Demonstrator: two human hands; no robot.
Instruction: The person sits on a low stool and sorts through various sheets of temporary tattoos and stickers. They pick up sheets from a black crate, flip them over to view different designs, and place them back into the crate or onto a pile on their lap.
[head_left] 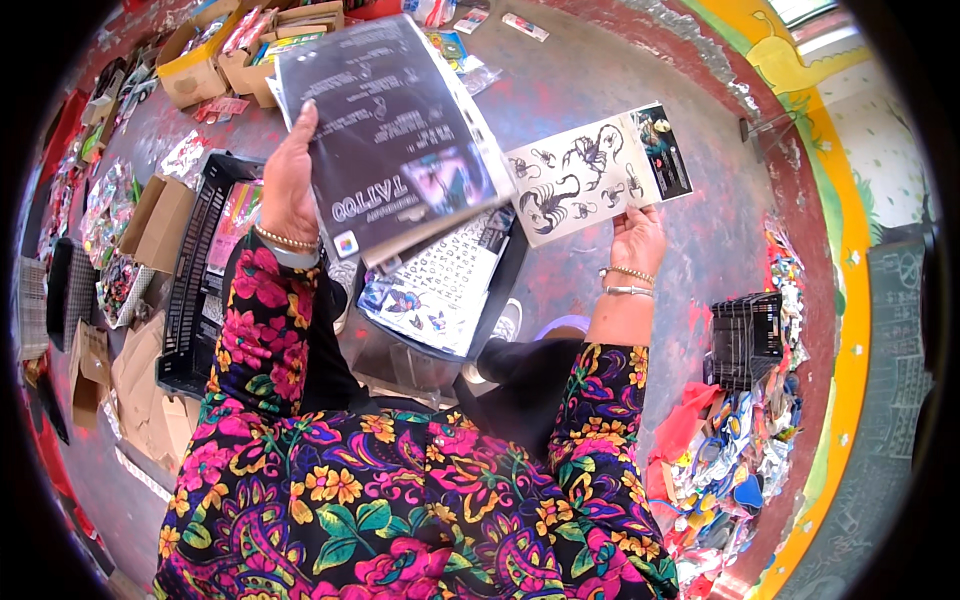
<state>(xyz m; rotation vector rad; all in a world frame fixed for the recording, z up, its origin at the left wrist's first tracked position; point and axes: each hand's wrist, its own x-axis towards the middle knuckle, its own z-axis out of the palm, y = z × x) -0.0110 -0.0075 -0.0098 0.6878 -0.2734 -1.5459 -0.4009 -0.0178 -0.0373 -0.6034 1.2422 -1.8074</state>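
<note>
My left hand [290, 180] is closed on the left edge of a thick stack of temporary tattoo sheets [370, 130]; the top one is dark with pale print, seen upside down. To the right, my right hand [638, 240] pinches the lower edge of a single tattoo sheet [575, 180] with black scorpions and a dark header at its right end. Its left end meets the stack's right edge, and I cannot tell whether they touch. Below the stack stands a dark bin [515, 262] holding more sheets [430, 290] with lettering and butterflies. The stack hides part of it.
A black slatted crate [185, 290] stands left of the bin, near flattened cardboard [150, 375]. Open cartons [190, 75] of packets sit at the far left. At right, a black basket [745, 340] stands by a heap of mixed goods [740, 455] along the wall.
</note>
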